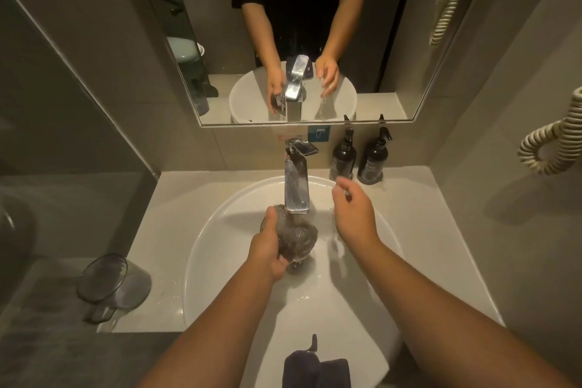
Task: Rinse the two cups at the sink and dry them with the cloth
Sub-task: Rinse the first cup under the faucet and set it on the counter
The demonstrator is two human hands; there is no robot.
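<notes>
Left hand [267, 249] grips a dark, see-through cup [296, 238] in the centre of the frame, fingers wrapped round its side, holding it tipped directly under the spout of the chrome tap [296, 189]. I take it that the tilt is so the stream can run in and spill straight back out into the white sink [220, 230]; water sheets over the cup and blurs its outline, so its mouth and any handle are hard to make out. Right hand [352, 214] hangs empty just right of the tap, fingers loosely curled and a little apart, holding nothing. Its fingertips are smeared, and whether it is heading to the tap lever or shaking off drops I cannot tell.

At lower left of the frame the second cup [115, 282] lies on its side on the pale desk [176, 198], well apart from the sink, mouth towards the viewer. It is smoky grey and transparent, with a handle underneath, and looks light, probably plastic. It seems to be waiting its turn, though whether it is wet is not clear.

Dark cloth [316, 370] hangs over the near rim of the sink at bottom centre, within easy reach for drying. Two dark pump bottles [359, 157] stand against the wall, right of the tap.
</notes>
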